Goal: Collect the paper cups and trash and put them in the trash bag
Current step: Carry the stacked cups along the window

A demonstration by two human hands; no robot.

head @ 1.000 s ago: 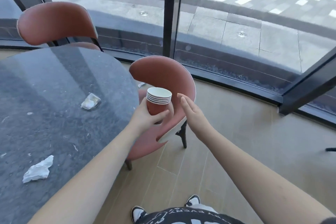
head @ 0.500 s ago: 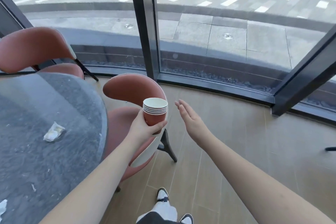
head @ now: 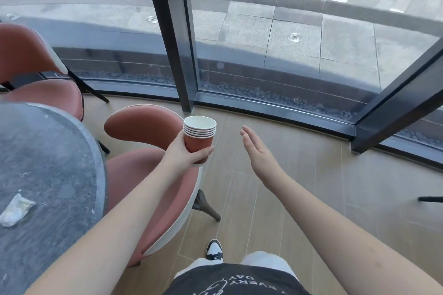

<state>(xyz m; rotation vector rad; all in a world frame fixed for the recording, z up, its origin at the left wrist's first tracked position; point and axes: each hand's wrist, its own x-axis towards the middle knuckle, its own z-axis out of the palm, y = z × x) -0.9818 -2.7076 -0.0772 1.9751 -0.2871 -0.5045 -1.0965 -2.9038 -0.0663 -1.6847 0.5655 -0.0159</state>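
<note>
Far left: round dark stone desk (head: 48,163), dusty, with a crumpled white scrap of trash (head: 15,208) lying near its left edge. Behind the desk, a salmon-pink chair (head: 31,55) stands against the window. A second pink chair (head: 143,124) sits just right of the desk, its seat tucked beside the rim.

Centre: left hand (head: 184,154) is raised over that second chair, fingers and thumb wrapped round the base of a stack of paper cups (head: 199,135). Grip clamped on the bottom cup. Stack is upright, red outside, white inside, several rims nested, top cup empty. Cups held in the air, clear of desk and chair.

Right of the cups: right hand (head: 257,151), fingers straight and together, palm turned toward the cups, holding nothing, grip apart. It is near the stack but not touching it.

Below: wood-plank floor (head: 299,187), one black-and-white shoe (head: 214,250), dark printed shirt (head: 235,280) at bottom edge.

Behind: dark window frame post (head: 172,31) and glass; paved ground outside.
</note>
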